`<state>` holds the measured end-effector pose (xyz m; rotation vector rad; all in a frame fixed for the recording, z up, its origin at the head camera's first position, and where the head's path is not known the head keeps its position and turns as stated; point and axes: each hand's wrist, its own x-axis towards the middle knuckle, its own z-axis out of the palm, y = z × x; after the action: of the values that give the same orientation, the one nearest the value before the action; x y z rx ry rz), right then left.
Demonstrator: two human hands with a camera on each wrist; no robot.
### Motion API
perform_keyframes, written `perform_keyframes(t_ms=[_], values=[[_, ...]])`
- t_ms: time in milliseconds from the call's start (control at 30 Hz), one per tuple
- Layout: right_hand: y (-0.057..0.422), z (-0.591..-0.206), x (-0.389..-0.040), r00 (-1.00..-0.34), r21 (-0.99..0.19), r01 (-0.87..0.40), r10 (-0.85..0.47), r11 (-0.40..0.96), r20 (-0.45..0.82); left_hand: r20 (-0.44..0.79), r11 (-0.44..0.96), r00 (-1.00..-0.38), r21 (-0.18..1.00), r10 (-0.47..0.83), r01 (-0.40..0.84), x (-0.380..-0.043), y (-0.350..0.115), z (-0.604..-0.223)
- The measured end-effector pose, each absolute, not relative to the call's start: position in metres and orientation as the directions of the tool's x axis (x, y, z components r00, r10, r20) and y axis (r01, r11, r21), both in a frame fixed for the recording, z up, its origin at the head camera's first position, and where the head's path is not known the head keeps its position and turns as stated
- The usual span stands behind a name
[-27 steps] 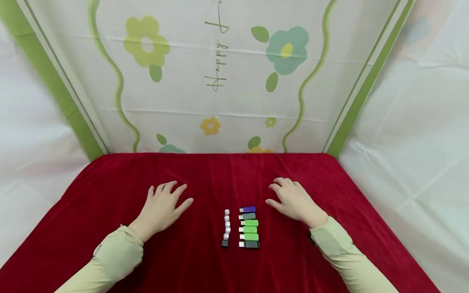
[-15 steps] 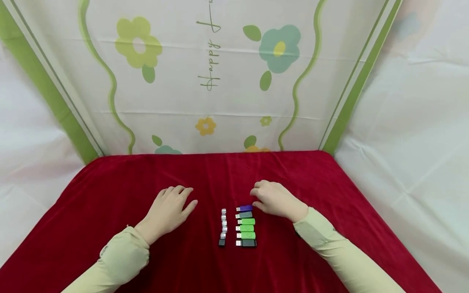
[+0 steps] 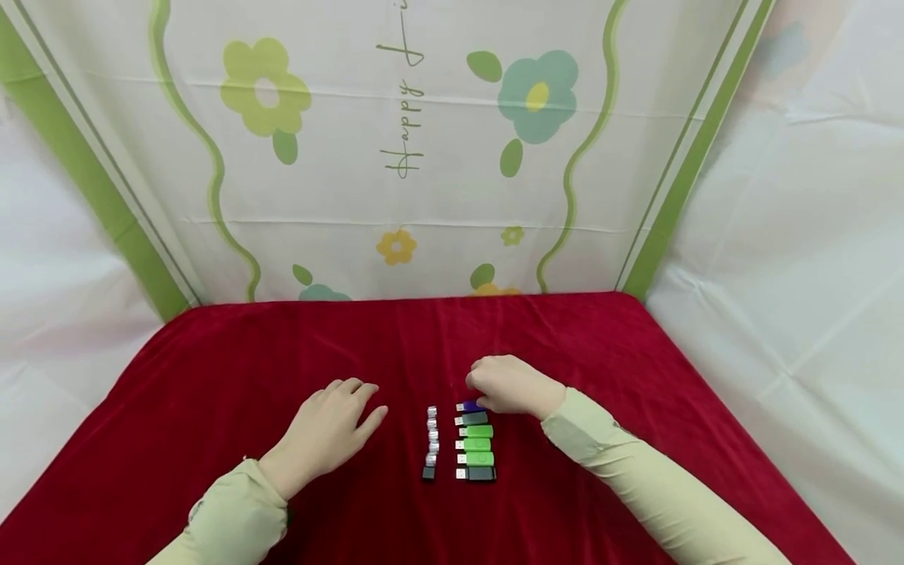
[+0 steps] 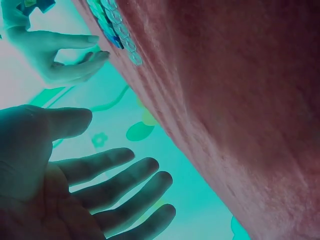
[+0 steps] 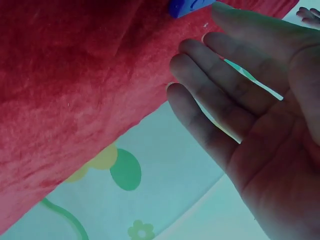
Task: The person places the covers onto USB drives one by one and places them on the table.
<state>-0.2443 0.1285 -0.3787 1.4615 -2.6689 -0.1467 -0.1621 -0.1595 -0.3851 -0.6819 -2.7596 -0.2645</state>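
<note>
A column of USB flash drives lies on the red cloth, plugs pointing left. At its far end is a purple USB flash drive (image 3: 469, 406), partly covered by my right hand (image 3: 513, 384). In the right wrist view the thumb tip is right at that drive's edge, and the other fingers are extended with nothing between them. Nearer me come a grey-green drive (image 3: 475, 419), three bright green drives (image 3: 479, 445) and a black drive (image 3: 481, 474). My left hand (image 3: 323, 431) hovers left of the drives, fingers spread and holding nothing.
Left of the drives runs a matching line of small silvery pieces (image 3: 433, 435), with a small black piece (image 3: 428, 473) at its near end. The red cloth (image 3: 381, 337) covers the table. A white flowered curtain (image 3: 339, 196) stands behind it.
My right hand has moved left and slightly down to the purple drive, its fingers drawing in. The left hand has shifted a little right and nearer me.
</note>
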Motion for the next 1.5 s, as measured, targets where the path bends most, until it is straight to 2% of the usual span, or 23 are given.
perform_keyframes(t_ms=[300,600,900,1000,1233,1500], values=[[0.121,-0.386,-0.241,-0.506,0.181,-0.84,-0.859,0.512,0.08,0.321,0.869,-0.843,0.101,0.432,0.484,-0.161,-0.16,-0.39],[0.114,-0.39,-0.246,-0.513,0.233,-0.832,-0.858,0.503,0.023,0.348,0.864,-0.827,0.083,0.441,0.496,-0.166,-0.162,-0.392],[0.1,-0.392,-0.258,-0.465,0.248,-0.862,-0.884,0.442,-0.042,0.339,0.866,-0.833,0.089,0.438,0.492,-0.167,-0.162,-0.391],[0.097,-0.39,-0.257,-0.476,0.251,-0.857,-0.878,0.451,-0.048,0.34,0.866,-0.833,0.093,0.436,0.491,-0.166,-0.163,-0.392],[0.106,-0.372,-0.254,-0.579,0.153,-0.808,-0.815,0.569,-0.026,0.368,0.857,-0.819,0.097,0.441,0.506,-0.169,-0.164,-0.396],[0.126,-0.342,-0.245,-0.609,-0.055,-0.791,-0.775,0.609,0.17,0.346,0.854,-0.825,0.113,0.446,0.508,-0.175,-0.162,-0.396]])
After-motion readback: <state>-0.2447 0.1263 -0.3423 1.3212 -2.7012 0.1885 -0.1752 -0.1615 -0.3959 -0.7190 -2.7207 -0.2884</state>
